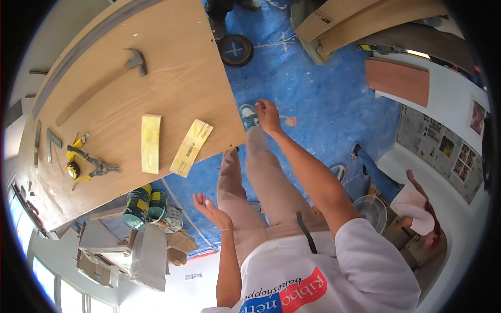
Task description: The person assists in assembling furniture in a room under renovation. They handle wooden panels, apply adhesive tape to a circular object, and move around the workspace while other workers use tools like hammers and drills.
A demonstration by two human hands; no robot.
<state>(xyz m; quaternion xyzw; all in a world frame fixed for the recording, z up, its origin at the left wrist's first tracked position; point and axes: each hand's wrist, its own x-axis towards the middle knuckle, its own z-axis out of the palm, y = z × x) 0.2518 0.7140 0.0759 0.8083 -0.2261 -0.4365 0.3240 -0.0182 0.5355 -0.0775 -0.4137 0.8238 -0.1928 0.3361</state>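
Observation:
My left hand [213, 213] hangs beside my thigh below the table's near corner, empty, with its fingers apart. My right hand [268, 117] is raised in front of me over the blue floor sheet, fingers loosely curled and nothing visible in them. Left of it stands the wooden table [182, 99]. Two short yellow wood blocks [150, 143] lie near its edge, one slanted. Farther back rests a claw hammer [136, 62] with a long wooden handle. A yellow tape measure [73, 169], pincers [99, 167], a small square [52, 141] and a chisel-like tool [37, 143] lie at the left.
Green paint cans [138, 208] and a white cabinet [99, 235] stand below the table. A black round disc [236, 50] lies on the blue sheet [313, 99]. Someone's shoes show at the top. Another person [415, 208] is at the right, by a fan [370, 213]. Cardboard [344, 21] leans top right.

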